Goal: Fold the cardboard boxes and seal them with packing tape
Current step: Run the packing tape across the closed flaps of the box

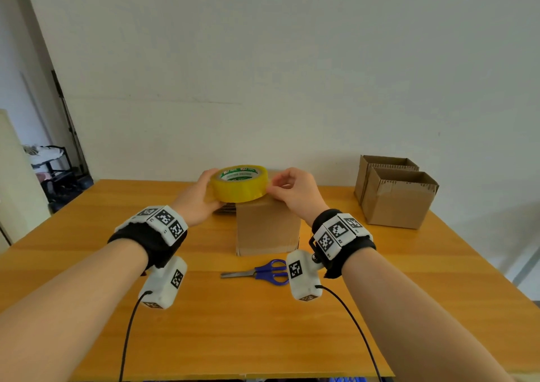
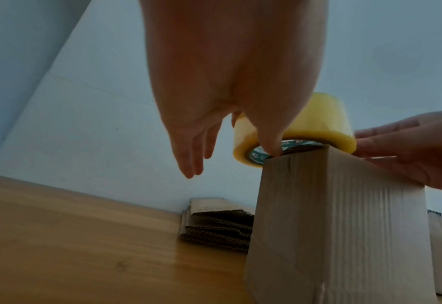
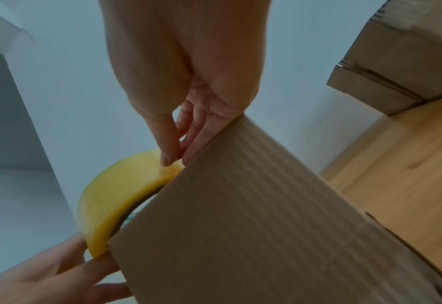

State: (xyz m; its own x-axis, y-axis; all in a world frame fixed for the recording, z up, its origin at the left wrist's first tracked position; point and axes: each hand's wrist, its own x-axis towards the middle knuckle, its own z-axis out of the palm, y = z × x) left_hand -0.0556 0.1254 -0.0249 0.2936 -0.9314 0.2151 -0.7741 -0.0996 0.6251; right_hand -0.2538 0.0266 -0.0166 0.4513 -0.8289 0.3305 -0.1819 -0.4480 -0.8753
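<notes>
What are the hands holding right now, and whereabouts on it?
The left hand grips the yellow tape roll by its left side, thumb at the core. The right hand pinches the roll's right outer edge.

We count three standing cardboard boxes: one in the middle (image 1: 267,226), two open ones (image 1: 397,199) on the right. Plus one tape roll (image 1: 239,183), one scissors (image 1: 260,272), one flat cardboard stack (image 2: 218,224).

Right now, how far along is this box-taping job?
Done, apparently: two boxes stand folded by the wall, tops open, so sealing isn't confirmed. In hand: the left hand holds the tape roll on a third box while the right hand pinches at the tape's edge. Left: taping this box and folding the flat cardboard stack. Scissors lie unused.
</notes>
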